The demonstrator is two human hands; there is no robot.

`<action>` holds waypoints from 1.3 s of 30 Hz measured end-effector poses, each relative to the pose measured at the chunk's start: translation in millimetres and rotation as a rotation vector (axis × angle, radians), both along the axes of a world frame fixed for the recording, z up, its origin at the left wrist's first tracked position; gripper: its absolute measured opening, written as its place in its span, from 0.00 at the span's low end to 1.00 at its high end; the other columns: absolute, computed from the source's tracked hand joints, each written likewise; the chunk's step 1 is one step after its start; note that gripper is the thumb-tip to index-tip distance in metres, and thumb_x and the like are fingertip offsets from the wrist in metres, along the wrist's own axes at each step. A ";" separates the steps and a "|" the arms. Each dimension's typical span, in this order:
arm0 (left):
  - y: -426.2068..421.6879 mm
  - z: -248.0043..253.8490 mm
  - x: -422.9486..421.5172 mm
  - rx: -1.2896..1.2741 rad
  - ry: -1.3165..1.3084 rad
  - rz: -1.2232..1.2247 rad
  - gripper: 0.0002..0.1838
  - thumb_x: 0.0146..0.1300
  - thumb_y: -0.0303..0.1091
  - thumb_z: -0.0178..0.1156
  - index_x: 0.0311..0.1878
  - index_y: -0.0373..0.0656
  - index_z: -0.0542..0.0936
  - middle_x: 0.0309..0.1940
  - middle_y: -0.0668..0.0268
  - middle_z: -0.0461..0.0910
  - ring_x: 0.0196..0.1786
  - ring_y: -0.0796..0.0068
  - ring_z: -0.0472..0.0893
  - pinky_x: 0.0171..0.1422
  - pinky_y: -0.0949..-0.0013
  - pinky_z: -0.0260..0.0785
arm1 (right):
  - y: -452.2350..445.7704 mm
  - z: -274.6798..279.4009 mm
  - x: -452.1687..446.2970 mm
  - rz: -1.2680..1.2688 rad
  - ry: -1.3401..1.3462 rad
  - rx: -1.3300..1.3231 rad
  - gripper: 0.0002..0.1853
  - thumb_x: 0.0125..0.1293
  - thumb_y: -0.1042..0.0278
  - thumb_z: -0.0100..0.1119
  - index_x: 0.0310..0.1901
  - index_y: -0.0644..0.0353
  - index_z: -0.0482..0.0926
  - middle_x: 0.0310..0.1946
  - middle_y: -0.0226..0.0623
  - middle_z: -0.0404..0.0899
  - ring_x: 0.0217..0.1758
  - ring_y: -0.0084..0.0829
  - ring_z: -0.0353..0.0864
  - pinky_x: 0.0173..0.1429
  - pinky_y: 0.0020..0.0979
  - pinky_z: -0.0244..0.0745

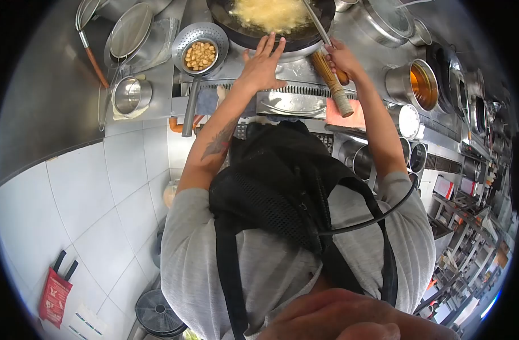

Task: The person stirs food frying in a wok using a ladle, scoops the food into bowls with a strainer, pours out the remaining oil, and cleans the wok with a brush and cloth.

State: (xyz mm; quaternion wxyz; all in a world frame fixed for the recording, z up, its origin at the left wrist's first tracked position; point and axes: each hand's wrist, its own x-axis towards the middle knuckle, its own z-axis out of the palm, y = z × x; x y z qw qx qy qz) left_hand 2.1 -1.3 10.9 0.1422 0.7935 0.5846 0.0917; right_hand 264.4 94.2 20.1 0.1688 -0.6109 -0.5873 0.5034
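Observation:
My left hand (263, 67) is held palm down with its fingers spread, at the near rim of a dark wok (236, 38). It holds nothing. Pale yellow food bubbles in oil (270, 16) in the wok. My right hand (341, 58) is wrapped around a long-handled metal cooking utensil (316, 20) with a wooden handle end. The utensil reaches up over the wok; its head is out of view. Beside and below the right hand lies a bamboo wok brush (330, 82) with a bound grip.
Left of the wok, a perforated strainer (183, 42) holds peanut-like pieces (200, 55). Further left are a mesh sieve (132, 31) and a steel bowl (131, 95). On the right stand a pot of amber liquid (396, 84) and a white-filled container (408, 120). A pink cloth (353, 118) lies at the stove's edge.

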 end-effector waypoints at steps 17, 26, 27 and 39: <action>-0.2 -2.9 -6.2 0.030 -0.030 -0.043 0.69 0.41 0.60 0.77 0.81 0.52 0.43 0.82 0.57 0.35 0.83 0.59 0.38 0.75 0.22 0.31 | -149.4 69.4 6.2 -0.215 0.941 -0.601 0.17 0.71 0.75 0.50 0.60 0.61 0.69 0.25 0.22 0.63 0.15 0.08 0.57 0.13 0.12 0.50; 3.6 -5.0 -9.7 0.010 -0.014 -0.078 0.69 0.40 0.58 0.78 0.81 0.53 0.43 0.82 0.57 0.37 0.83 0.58 0.40 0.73 0.22 0.40 | -156.0 90.4 28.1 -0.300 0.455 -0.260 0.19 0.69 0.74 0.53 0.60 0.64 0.67 0.25 0.26 0.65 0.17 0.13 0.61 0.17 0.18 0.56; 3.6 -5.1 -10.5 0.013 -0.019 -0.080 0.69 0.40 0.58 0.78 0.81 0.53 0.43 0.82 0.57 0.37 0.83 0.58 0.41 0.73 0.22 0.41 | -152.4 92.1 30.2 -0.267 0.346 -0.207 0.22 0.70 0.72 0.54 0.63 0.67 0.63 0.25 0.26 0.65 0.17 0.14 0.61 0.16 0.17 0.57; 3.2 0.7 -7.0 -0.016 -0.024 -0.045 0.71 0.37 0.60 0.79 0.81 0.53 0.44 0.82 0.58 0.37 0.83 0.58 0.43 0.73 0.22 0.43 | -16.1 36.3 -17.5 -0.088 -0.475 0.328 0.33 0.65 0.63 0.60 0.71 0.60 0.65 0.25 0.44 0.79 0.23 0.33 0.81 0.29 0.36 0.77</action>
